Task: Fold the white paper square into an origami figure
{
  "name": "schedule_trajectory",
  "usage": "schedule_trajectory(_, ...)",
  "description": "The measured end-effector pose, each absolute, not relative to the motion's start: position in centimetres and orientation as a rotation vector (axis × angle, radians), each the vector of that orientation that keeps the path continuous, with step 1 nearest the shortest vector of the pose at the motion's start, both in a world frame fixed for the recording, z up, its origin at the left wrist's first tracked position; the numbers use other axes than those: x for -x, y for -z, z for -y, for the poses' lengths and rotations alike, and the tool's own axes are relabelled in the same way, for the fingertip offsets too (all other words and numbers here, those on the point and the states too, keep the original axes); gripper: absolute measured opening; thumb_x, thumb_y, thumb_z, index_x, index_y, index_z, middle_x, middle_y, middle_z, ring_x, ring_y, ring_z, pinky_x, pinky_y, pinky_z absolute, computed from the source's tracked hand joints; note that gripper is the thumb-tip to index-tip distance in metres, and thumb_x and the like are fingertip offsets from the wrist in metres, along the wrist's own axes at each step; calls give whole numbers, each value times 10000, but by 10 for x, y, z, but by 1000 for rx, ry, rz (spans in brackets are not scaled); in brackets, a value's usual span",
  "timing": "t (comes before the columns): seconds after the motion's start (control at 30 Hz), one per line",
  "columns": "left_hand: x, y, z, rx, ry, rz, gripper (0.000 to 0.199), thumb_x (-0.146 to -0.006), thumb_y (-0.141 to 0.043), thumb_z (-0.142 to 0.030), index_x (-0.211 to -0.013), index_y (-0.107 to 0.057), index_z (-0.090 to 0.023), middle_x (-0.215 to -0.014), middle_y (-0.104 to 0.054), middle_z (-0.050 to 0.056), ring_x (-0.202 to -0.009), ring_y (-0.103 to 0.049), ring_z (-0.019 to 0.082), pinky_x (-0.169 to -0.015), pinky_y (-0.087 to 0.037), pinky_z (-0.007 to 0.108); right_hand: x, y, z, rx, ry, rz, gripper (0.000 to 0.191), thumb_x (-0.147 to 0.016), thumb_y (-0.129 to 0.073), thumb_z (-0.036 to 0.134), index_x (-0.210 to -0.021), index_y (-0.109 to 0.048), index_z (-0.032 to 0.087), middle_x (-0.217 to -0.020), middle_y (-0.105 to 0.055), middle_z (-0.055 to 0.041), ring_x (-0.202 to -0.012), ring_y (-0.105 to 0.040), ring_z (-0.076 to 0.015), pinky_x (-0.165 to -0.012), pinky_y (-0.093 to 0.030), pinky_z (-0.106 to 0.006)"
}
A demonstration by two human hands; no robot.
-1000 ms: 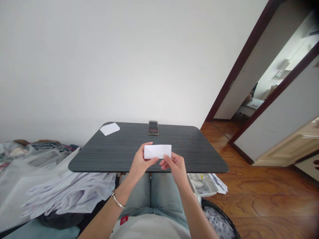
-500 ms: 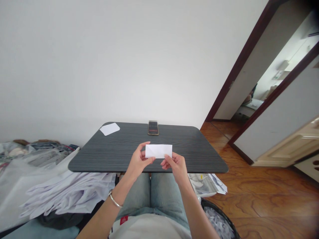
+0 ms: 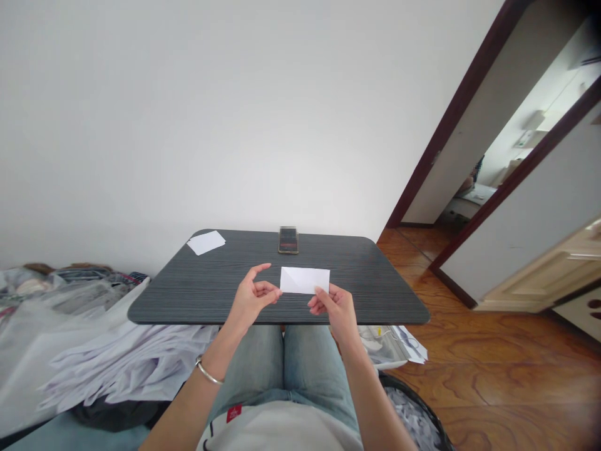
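In the head view, a small white folded paper (image 3: 300, 279) is held up over the front half of the dark table. My right hand (image 3: 339, 308) pinches its lower right part, thumb in front and fingers behind. Beside the paper's left edge is my left hand (image 3: 250, 300), its index finger stretched out and apart. My left thumb tip sits right at the paper's lower left corner; whether it touches cannot be made out. A faint diagonal line shows on the paper's left part.
The dark wood-grain table (image 3: 188, 300) stands against a white wall. A phone (image 3: 288, 240) lies at its back edge, and white paper sheets (image 3: 206, 242) lie at the back left. Piled white cloth or paper (image 3: 136, 363) is left of my legs; a black-rimmed bin (image 3: 417, 416) is right.
My left hand has loosened from the paper's left end and moved slightly left. The paper, in my right hand, has shifted a little right and up.
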State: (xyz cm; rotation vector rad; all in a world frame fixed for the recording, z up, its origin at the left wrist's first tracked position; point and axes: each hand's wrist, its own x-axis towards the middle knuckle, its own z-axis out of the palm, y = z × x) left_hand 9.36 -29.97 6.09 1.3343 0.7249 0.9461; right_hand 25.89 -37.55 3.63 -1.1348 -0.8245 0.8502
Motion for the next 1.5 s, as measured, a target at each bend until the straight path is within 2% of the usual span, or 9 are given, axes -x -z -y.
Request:
schedule_trajectory(0.13, -90, -59, 296, -1321, -962, -718, 688, -605, -702, -189, -1202, -364, -139, -597, -626, -34, -555, -579, 114, -592, -460, 250, -260, -35, 375, 1132, -838, 804, 270, -708, -639, 376, -612, -606, 126, -498, -640, -16, -377, -544, -82, -383, -439, -166)
schedule_trajectory(0.27, -94, -58, 296, -1254, -921, -674, 685, -626, -701, -229, -1216, -364, -141, -732, -656, 14, -706, -612, 143, -666, -482, 275, -258, -36, 375, 1131, -845, 812, 270, -704, -643, 378, -611, -600, 128, -489, -636, -12, -373, -545, -81, -378, -439, -160)
schedule_trajectory(0.37, -103, -59, 301, -1238, -855, -623, 705, -597, -726, -213, -1202, -372, -137, -793, -665, 35, -751, -620, 153, -688, -486, 269, -255, -37, 374, 1124, -860, 845, 273, -702, -644, 382, -608, -601, 130, -479, -631, -11, -365, -542, -81, -366, -436, -157)
schedule_trajectory(0.47, -110, -60, 306, -1257, -848, -638, 703, -555, -750, -179, -1167, -406, -144, -774, -655, 14, -667, -621, 136, -658, -501, 264, -252, -38, 375, 1113, -890, 871, 263, -703, -642, 381, -620, -612, 133, -479, -630, -7, -362, -541, -80, -367, -442, -158)
schedule_trajectory(0.67, -116, -60, 309, -1295, -849, -692, 611, -572, -734, -191, -1104, -440, -135, -715, -611, -15, -521, -578, 99, -547, -507, 245, -249, -37, 375, 1126, -957, 884, 217, -649, -688, 340, -649, -633, 130, -498, -639, -7, -374, -546, -80, -378, -452, -160)
schedule_trajectory(1.07, -119, -59, 312, -1430, -870, -710, 478, -625, -680, -181, -1035, -436, -148, -669, -577, -30, -505, -546, 94, -525, -477, 234, -247, -34, 375, 1137, -991, 918, 185, -641, -678, 298, -614, -651, 118, -498, -638, -12, -383, -553, -82, -387, -472, -166)
schedule_trajectory(1.5, -112, -66, 311, -1361, -872, -713, 540, -598, -706, -182, -1056, -422, -154, -705, -585, -26, -514, -554, 89, -516, -497, 231, -259, -37, 380, 1153, -1001, 924, 180, -646, -687, 300, -629, -632, 130, -511, -654, -11, -387, -552, -78, -409, -465, -165)
